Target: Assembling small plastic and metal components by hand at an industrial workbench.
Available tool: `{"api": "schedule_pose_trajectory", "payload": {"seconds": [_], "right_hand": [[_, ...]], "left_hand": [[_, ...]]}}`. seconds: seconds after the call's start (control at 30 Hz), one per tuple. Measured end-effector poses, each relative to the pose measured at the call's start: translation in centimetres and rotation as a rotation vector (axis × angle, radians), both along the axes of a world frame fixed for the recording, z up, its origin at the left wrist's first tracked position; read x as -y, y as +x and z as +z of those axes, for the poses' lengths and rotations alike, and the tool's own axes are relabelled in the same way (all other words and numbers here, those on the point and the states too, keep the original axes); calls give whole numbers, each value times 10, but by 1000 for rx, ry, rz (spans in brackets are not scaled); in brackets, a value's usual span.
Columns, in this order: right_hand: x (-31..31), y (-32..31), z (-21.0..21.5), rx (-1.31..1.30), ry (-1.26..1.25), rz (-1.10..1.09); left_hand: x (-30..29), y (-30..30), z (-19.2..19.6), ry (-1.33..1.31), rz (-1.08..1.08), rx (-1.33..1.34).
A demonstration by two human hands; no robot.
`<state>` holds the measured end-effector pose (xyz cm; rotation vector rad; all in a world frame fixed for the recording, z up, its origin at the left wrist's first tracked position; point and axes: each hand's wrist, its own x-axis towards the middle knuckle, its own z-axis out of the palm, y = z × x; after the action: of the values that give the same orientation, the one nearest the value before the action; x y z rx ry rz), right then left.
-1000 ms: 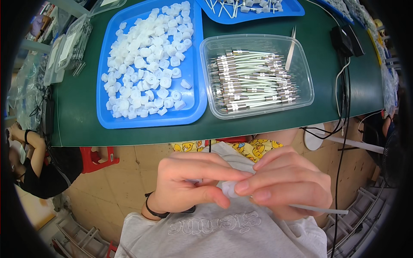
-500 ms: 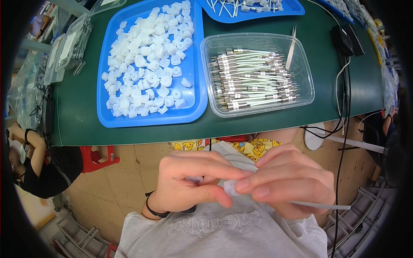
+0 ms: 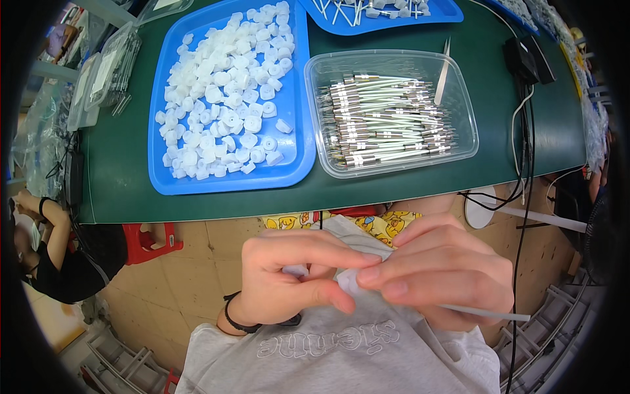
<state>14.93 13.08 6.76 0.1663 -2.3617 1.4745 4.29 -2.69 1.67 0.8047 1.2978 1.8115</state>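
Note:
My left hand (image 3: pixel 285 279) and my right hand (image 3: pixel 449 272) meet in front of my shirt, above my lap. Between the fingertips is a small translucent white plastic cap (image 3: pixel 348 282), with my left thumb and index finger on either side and my right fingertips pressing it. Another whitish piece (image 3: pixel 296 270) shows within my curled left fingers. Out of my right hand a thin pale rod (image 3: pixel 489 313) sticks to the right; its other end is hidden by the fingers. Whether the rod enters the cap is not visible.
On the green table (image 3: pixel 249 207) stand a blue tray (image 3: pixel 226 186) heaped with white caps and a clear box (image 3: pixel 400 169) of pale cable pieces with tweezers (image 3: pixel 442 82). Another blue tray (image 3: pixel 374 27) lies behind. Black cables (image 3: pixel 523 138) hang at right; a person (image 3: pixel 59 243) sits at left.
Both hands keep their grips and shift only slightly. The cap and the rod have moved a little to the left, with the fingertips still on the cap.

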Motion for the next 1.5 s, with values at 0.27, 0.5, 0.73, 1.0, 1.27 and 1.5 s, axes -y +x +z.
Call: {"api": "schedule_pose_trajectory", "payload": {"seconds": [0.27,0.5,0.73,1.0,1.27,1.5], "right_hand": [[11,-1,-9,-107,-22,-101],[2,-1,-10,-106,-51,-16],[-2,-1,-9,-96,-61,21],[-5,-2,-6,-81,-74,31],[-11,-5,-8,-103,-33,103],[-18,-8,-8,-91,-67,194]], "left_hand": [[3,2,-1,-5,47,-69],[3,1,0,17,13,-51],[3,2,8,-124,18,6],[3,0,1,-3,-46,-19],[3,2,-1,5,-38,-5],[4,-1,1,2,-82,5]]}}
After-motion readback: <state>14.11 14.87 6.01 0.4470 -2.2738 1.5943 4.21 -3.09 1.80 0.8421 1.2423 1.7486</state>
